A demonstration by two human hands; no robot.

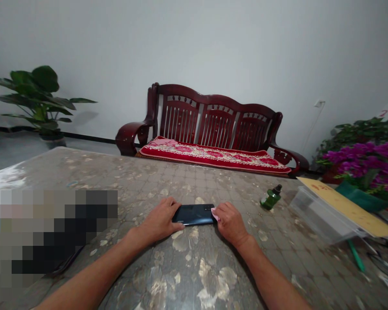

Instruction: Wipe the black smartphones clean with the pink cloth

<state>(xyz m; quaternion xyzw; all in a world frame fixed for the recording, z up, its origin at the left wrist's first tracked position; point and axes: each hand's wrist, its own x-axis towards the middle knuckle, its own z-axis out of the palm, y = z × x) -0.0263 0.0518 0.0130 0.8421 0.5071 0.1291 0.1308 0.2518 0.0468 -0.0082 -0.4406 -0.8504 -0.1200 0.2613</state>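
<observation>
Dark phone [194, 214] on desk [197, 271], left grip [160, 220] clamped on its left end, right grip [232, 222] pinching pink cloth [214, 212] opposite.

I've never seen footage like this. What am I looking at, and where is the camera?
No machine here: a person wears one camera on the head, looking forward and down, so the two bare arms entering from below are their own. The left hand grips the left end of a dark phone lying flat on the patterned table. The right hand presses a small pink cloth against the phone's right end. Further right a little green bottle seems to lie on its side, near a clear plastic box with a yellow envelope on top. A wooden bench stands behind.
</observation>
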